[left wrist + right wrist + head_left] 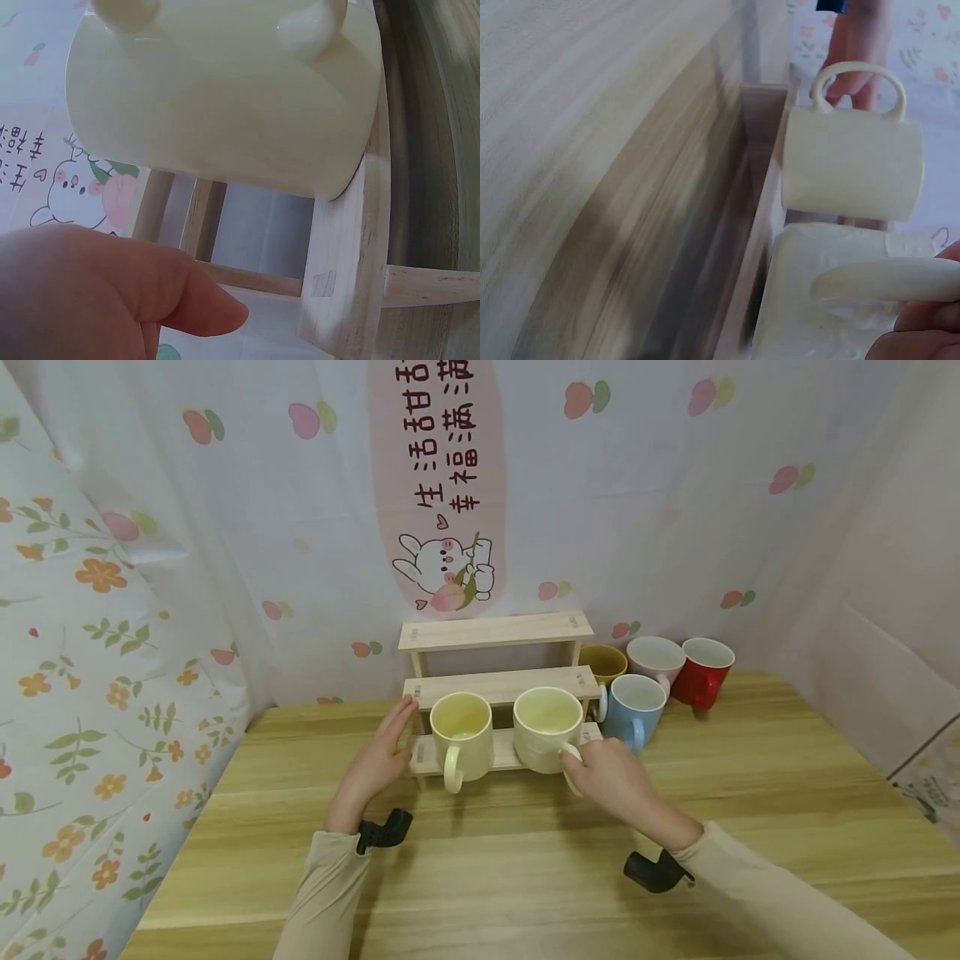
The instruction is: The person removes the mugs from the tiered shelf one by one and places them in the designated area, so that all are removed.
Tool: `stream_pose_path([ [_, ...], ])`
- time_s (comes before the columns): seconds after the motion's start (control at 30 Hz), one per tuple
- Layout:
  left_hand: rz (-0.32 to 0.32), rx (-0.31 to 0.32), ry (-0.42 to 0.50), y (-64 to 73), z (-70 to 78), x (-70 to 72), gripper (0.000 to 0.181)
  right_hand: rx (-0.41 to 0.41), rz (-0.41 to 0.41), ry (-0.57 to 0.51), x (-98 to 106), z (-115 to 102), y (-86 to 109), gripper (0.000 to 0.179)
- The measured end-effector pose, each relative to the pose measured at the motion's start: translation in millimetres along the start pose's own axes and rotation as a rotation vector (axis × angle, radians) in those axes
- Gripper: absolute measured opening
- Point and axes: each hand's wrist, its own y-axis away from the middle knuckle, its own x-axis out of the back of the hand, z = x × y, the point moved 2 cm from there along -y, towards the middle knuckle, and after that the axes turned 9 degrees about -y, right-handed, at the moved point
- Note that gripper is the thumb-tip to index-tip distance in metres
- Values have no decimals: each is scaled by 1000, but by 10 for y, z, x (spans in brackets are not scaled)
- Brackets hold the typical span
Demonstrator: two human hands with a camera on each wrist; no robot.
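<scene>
My right hand grips the handle of a pale green mug at the right part of the bottom step of a wooden three-step rack. In the right wrist view, its fingers are under that handle. A pale yellow mug stands upright to the left on the same step, handle facing me. Beside the rack's left end is my left hand, fingers extended, fingertips right at the middle step's end. The left wrist view shows its thumb apart from the yellow mug.
Right of the rack, on the wooden table, stand a light blue mug, a mustard mug, a white-pink mug and a red mug. A printed cloth hangs behind, and a floral cloth at left.
</scene>
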Motion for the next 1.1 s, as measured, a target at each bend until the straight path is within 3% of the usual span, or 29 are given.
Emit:
stream_pose_path([
  [0.17,-9,7,-4,9,-10,-19,73,-13,33,-37,93,18,64,48],
  [0.7,3,10,16,-7,-26,-24,73,-170,106,-153,573,238,479,47],
  [0.93,3,-1,5,-3,-24,-23,73,-265,98,-140,750,482,649,48],
  [1.1,-5,5,8,3,-16,-20,72,-271,186,-121,849,704,744,49],
])
